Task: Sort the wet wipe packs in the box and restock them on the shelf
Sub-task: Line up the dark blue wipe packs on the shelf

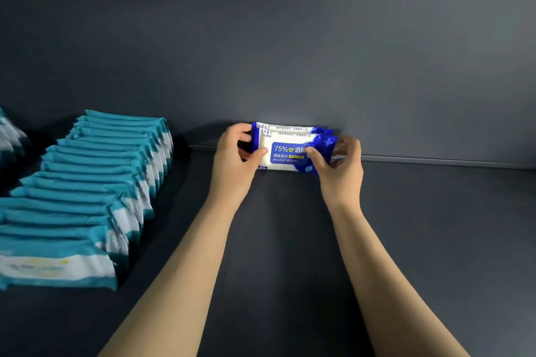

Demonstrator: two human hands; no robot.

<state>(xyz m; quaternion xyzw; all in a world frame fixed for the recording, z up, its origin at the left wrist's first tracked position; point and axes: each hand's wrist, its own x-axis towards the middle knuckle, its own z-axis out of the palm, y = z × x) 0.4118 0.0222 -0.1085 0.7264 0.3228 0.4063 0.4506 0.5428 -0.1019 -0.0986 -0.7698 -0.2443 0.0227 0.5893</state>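
Both hands on the blue alcohol wipe packs (291, 151) at the back of the shelf (435, 211): left hand (236, 158) and right hand (340, 166) pinch opposite ends. Looks light, soft, slippery film; end grips suit it. Teal wipe packs (95, 182) rowed at left.

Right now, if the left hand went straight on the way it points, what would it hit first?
Likely the shelf's back wall: the left hand, gripping the blue wipe packs, points at it. Gap unclear.
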